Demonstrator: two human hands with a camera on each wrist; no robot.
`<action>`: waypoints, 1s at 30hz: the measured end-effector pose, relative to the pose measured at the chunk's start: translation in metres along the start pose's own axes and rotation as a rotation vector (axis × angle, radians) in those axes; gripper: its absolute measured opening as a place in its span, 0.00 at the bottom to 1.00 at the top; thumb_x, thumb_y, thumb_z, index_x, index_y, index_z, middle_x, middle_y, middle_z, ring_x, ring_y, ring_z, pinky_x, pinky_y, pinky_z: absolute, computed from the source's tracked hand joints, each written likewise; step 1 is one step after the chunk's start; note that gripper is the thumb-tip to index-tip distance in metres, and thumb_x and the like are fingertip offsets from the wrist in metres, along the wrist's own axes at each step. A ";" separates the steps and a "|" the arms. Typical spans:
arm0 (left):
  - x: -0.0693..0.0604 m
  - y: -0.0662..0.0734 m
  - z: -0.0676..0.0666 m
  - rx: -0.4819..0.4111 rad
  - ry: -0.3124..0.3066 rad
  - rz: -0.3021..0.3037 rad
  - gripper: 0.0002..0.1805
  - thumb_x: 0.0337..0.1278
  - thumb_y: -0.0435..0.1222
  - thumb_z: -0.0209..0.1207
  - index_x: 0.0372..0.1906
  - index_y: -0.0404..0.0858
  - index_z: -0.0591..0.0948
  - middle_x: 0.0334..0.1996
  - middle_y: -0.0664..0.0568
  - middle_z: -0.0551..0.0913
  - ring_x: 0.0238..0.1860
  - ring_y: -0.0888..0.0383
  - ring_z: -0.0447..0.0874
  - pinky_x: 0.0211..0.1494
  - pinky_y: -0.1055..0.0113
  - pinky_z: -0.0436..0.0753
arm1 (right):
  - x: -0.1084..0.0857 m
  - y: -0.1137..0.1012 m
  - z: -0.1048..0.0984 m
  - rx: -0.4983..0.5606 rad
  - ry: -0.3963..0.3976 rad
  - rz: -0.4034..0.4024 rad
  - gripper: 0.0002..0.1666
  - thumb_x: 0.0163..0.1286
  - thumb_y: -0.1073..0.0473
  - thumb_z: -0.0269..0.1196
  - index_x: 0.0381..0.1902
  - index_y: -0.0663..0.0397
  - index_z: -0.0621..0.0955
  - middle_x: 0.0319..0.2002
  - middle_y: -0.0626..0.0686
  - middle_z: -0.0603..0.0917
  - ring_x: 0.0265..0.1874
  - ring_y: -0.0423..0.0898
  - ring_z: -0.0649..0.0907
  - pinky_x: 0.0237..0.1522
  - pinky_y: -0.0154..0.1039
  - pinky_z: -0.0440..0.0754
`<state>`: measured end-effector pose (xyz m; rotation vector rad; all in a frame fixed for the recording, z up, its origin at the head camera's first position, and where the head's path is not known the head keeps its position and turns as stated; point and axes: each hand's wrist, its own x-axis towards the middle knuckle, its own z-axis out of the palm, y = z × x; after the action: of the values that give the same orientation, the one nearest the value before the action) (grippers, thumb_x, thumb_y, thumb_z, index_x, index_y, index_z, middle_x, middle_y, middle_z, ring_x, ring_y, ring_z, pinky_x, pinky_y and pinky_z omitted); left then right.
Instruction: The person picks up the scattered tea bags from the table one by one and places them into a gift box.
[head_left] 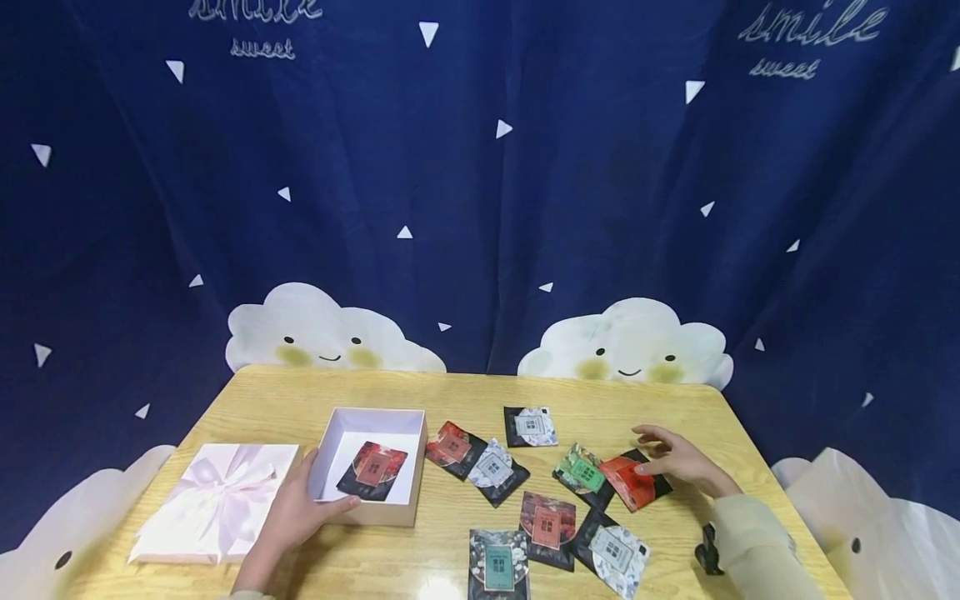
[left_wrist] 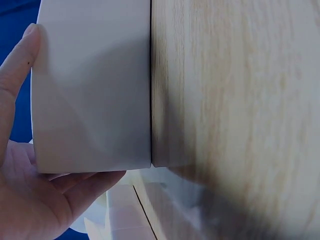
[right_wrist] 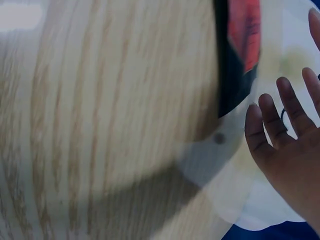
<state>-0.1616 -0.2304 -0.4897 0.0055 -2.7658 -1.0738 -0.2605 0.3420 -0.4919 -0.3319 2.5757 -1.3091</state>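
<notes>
One packet [head_left: 372,472], red-labelled, is contained in an open box [head_left: 378,514] on a wooden table [head_left: 600,400], while eight more are left outside, scattered to its right. The lid [head_left: 258,467], topped by a pale bow [head_left: 225,492], is laid at the left, apart from the box. By that count, the work is judged to be near its start, with most packets loose and the box uncovered.

The box's near left corner is gripped by the left hand [head_left: 300,508], the thumb hooked over the front rim and the fingers set around the side. Nothing is seen to be gripped by the right hand [head_left: 678,460]; its fingers are extended and spread, with the thumb poised over a red packet [head_left: 626,483] at the table's right. Whether that packet is touched cannot be told.

Among the loose packets, three red labels, three white, one on a green packet [head_left: 585,473] and one on a teal packet [head_left: 498,562] are counted. Characters are printed on them, too small to be read with certainty; no brand can be made out. "Smile" and "sweet" are lettered twice across the blue curtain [head_left: 420,167], above smiling clouds [head_left: 322,325].
</notes>
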 end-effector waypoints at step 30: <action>0.002 -0.001 0.000 0.010 -0.007 -0.019 0.60 0.28 0.51 0.73 0.62 0.18 0.55 0.58 0.22 0.61 0.55 0.31 0.65 0.56 0.41 0.66 | 0.004 0.024 0.005 -0.096 -0.110 -0.114 0.43 0.33 0.72 0.71 0.54 0.70 0.72 0.45 0.62 0.69 0.45 0.55 0.68 0.44 0.39 0.70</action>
<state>-0.1631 -0.2313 -0.4896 0.0299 -2.7835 -1.0665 -0.2653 0.3508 -0.5141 -0.5604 2.5648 -1.1704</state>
